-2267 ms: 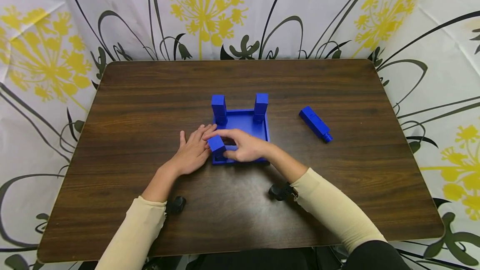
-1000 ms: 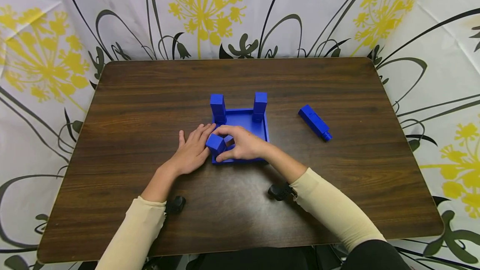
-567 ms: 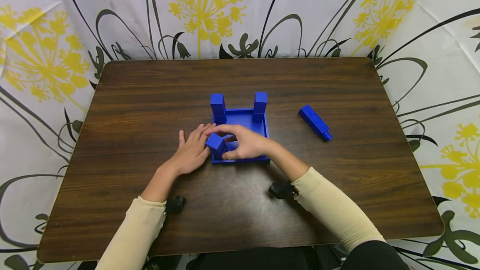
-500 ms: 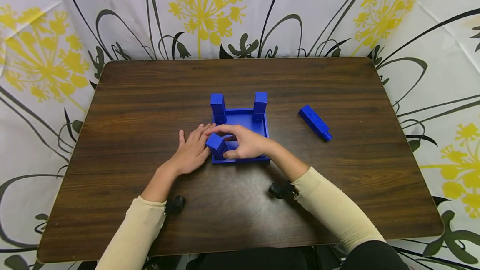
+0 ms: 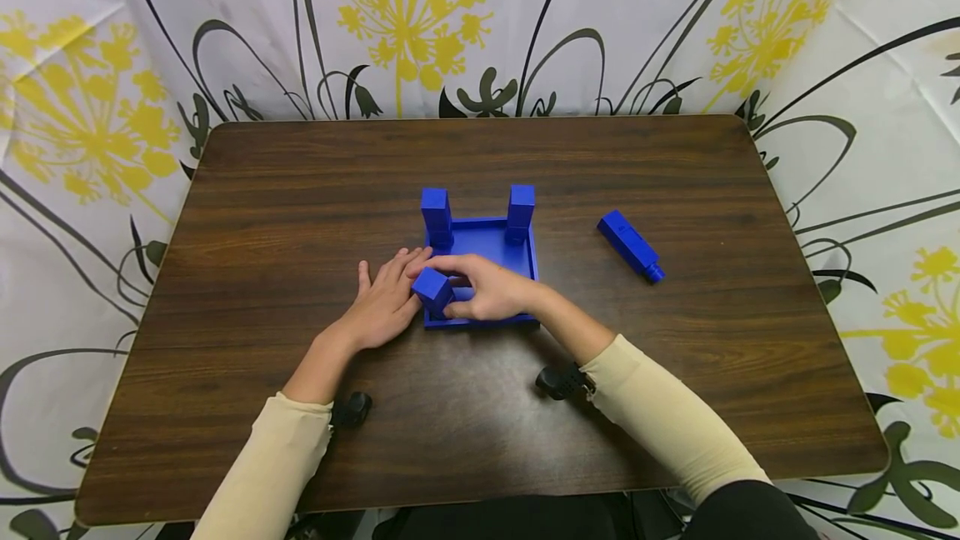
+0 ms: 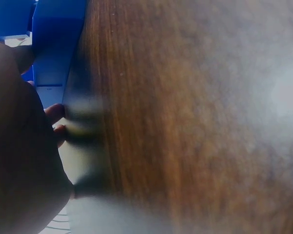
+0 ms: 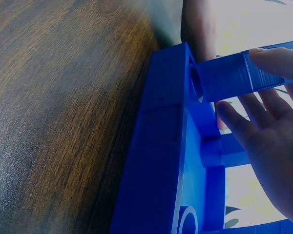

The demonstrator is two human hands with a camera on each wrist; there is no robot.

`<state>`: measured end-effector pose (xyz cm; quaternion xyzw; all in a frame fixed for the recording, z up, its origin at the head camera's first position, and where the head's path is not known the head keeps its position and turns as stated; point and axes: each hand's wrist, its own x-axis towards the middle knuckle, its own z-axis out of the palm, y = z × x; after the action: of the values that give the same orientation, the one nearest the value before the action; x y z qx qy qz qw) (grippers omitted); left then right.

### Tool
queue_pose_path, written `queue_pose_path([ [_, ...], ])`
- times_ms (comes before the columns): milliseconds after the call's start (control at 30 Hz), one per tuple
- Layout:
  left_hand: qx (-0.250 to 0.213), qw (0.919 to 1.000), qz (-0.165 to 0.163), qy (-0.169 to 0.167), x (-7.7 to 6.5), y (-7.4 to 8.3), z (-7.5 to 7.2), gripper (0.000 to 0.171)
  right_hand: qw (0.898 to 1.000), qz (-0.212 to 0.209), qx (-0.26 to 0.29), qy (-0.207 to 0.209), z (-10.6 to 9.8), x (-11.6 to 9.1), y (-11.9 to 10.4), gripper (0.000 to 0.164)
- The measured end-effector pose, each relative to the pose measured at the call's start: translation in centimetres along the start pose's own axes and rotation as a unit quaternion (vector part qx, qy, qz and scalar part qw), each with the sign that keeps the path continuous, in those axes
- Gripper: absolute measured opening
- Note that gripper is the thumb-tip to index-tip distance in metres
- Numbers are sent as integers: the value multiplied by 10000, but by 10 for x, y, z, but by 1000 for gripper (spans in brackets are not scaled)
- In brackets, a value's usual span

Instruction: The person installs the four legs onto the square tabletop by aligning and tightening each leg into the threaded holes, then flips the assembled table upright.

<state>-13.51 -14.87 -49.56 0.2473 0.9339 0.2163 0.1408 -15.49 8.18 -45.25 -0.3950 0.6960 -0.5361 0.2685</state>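
Your right hand hides part of the blue tray; your left wrist view blurs the tabletop and crops your left hand

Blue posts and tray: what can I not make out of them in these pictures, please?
Held post, right wrist view: upper end cut off by right edge.
Ring, right wrist view: cut off by bottom edge.
Loose post, head view: mark too small to read.
Tray, head view: partly hidden by the right hand.
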Motion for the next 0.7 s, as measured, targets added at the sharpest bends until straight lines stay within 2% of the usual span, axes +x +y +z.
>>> queue_pose_path([
  [333,-1,10000,28,-61,1,0,0,61,9994,278,-176,141,1,0,1,52],
  [700,12,9999,-90,-129,2,-1,1,60,9985,234,-310,388,3,-1,1,45],
])
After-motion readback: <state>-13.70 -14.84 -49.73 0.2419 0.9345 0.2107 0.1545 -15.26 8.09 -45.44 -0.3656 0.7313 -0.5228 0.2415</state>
